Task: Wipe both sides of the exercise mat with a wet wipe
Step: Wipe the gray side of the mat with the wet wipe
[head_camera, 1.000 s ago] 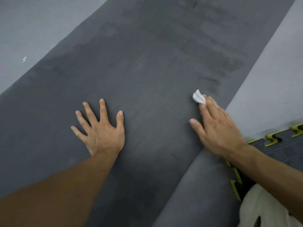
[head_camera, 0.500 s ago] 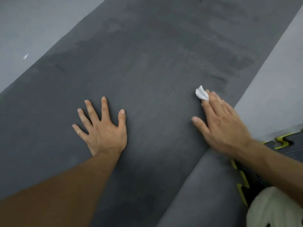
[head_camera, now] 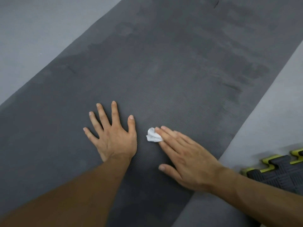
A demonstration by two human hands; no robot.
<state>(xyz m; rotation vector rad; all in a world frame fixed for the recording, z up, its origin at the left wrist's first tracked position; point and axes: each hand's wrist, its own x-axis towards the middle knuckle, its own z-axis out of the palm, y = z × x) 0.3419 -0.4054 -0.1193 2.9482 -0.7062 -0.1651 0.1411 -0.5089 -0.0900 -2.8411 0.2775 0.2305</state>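
On the floor (head_camera: 41,38), mat (head_camera: 172,71) lying flat with damp streaks, left hand (head_camera: 114,140) on it, grip spread wide, right hand (head_camera: 191,163) just beside, straight fingers pressing crumpled white wipe (head_camera: 153,137) to mat.

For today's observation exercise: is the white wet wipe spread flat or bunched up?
Bunched up: the white wet wipe is a small creased wad under the straight fingers of the right hand, on the dark grey exercise mat.
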